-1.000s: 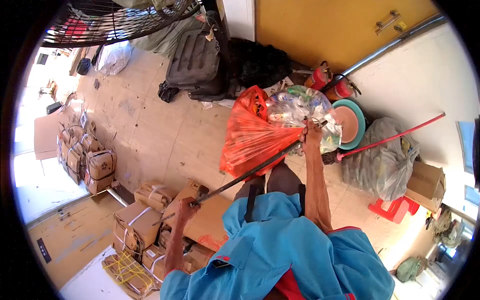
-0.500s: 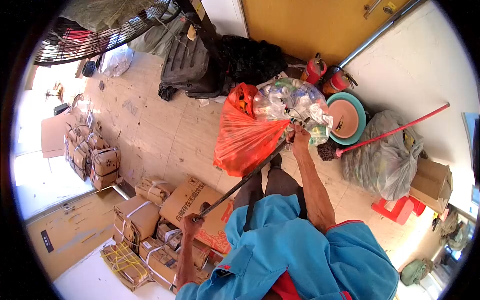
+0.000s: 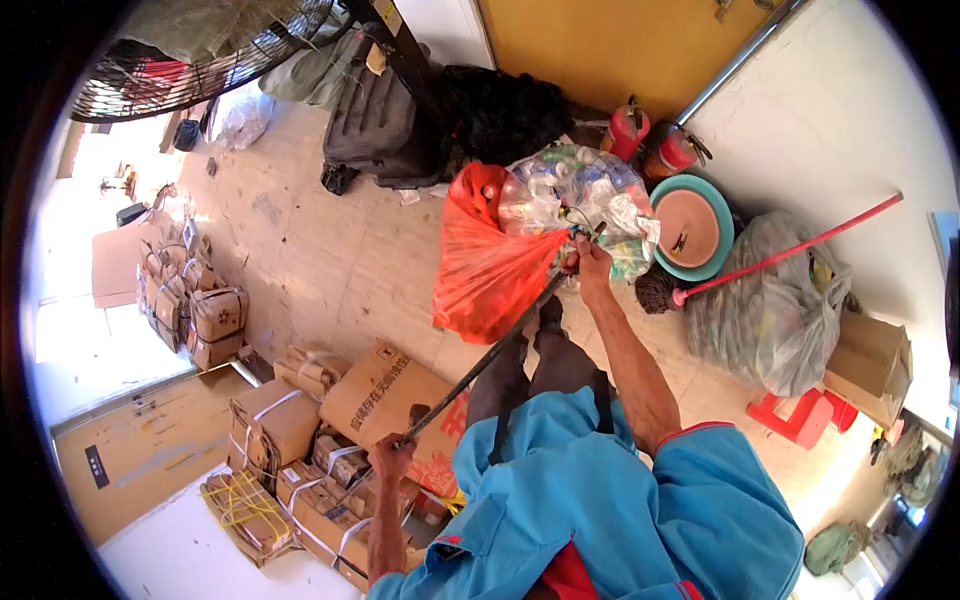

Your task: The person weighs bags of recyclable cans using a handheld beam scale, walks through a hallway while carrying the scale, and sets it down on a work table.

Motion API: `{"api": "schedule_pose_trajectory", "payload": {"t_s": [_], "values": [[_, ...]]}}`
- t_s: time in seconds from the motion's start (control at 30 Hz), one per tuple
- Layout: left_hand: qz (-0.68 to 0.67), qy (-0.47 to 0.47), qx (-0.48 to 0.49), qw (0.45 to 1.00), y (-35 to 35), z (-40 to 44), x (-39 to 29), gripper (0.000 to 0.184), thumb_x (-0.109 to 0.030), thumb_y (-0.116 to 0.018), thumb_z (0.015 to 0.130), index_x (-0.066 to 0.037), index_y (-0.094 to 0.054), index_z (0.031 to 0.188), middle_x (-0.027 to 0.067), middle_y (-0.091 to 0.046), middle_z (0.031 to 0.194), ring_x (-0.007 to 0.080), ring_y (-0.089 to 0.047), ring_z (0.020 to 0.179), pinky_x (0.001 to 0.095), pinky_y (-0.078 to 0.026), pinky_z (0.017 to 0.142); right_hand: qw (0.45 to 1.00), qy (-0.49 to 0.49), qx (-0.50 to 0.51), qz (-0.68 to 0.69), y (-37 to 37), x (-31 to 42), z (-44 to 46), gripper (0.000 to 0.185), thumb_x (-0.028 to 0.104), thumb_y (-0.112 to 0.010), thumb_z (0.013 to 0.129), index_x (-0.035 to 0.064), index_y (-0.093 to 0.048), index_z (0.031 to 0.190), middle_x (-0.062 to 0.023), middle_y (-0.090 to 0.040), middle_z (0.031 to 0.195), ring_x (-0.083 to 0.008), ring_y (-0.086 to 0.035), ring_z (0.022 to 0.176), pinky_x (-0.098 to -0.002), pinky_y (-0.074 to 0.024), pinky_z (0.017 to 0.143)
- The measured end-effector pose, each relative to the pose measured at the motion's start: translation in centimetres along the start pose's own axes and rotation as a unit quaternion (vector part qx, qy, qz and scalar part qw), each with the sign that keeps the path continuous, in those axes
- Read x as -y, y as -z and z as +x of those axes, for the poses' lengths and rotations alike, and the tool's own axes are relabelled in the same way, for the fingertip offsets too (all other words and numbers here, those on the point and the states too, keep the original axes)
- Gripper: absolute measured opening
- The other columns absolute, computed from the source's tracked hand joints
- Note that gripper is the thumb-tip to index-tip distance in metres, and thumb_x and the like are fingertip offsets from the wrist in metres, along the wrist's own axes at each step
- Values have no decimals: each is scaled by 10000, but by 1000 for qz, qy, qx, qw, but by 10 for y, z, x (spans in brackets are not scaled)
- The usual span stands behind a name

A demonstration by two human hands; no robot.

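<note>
A long dark rod [image 3: 484,358], which looks like a steelyard beam, runs slantwise in front of my legs. My left hand [image 3: 391,456] is closed around its lower left end, above the cardboard bundles. Near the upper right end, my right hand [image 3: 591,264] is closed on the rod, with a dark cord or hook at the fingers. A full red plastic bag [image 3: 492,268] is drawn taut toward that end, its gathered neck beside my right hand. Whether the bag's bottom touches the floor I cannot tell. Behind it sits a clear bag of plastic bottles [image 3: 575,185].
Flattened, tied cardboard [image 3: 275,428] lies at lower left. Near the wall stand fire extinguishers [image 3: 626,130], a teal basin [image 3: 722,240], a red-handled mop [image 3: 790,250], a grey sack [image 3: 750,330] and a red stool [image 3: 795,420]. A black bin [image 3: 375,125] and fan cage [image 3: 200,75] are at upper left.
The view has shifted slightly. My right hand and the red bag's neck have moved a little up and left; my left hand has shifted slightly right. Both hands keep their hold on the rod.
</note>
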State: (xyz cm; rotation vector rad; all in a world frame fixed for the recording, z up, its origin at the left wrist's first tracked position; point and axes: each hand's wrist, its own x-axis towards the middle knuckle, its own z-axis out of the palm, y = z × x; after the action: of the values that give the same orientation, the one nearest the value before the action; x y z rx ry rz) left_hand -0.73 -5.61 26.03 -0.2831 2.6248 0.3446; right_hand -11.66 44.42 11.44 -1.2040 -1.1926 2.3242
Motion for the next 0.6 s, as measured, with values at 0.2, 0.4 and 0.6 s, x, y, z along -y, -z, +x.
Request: {"api": "schedule_pose_trajectory", "payload": {"t_s": [0.2,0.4,0.6], "values": [[-1,-5,-9,1000,-18,-5,17,298,-346,-767,647,-96,-728,805,109,-665,714,278,-668,739,385,-517,672,1000,1,-17,-12,22,-29,4,273,239,-603,942,-32,-589,908,-66,-579,644,-205,-659,608,-328,-566,521],[-38,-53,-38,997,-32,-11,24,267,-303,-746,670,-86,-727,824,118,-635,635,277,-661,644,385,-510,613,995,-7,-68,-71,34,-34,13,275,244,-639,911,-25,-584,902,-87,-613,695,-222,-669,625,-328,-574,548],[-104,-33,-3,994,-39,-8,32,243,-281,-737,684,-76,-726,814,119,-615,587,281,-652,587,375,-502,574,954,-161,98,-233,56,-19,7,379,344,-665,891,9,-589,1050,-92,-653,841,-198,-679,729,-309,-554,606]]}}
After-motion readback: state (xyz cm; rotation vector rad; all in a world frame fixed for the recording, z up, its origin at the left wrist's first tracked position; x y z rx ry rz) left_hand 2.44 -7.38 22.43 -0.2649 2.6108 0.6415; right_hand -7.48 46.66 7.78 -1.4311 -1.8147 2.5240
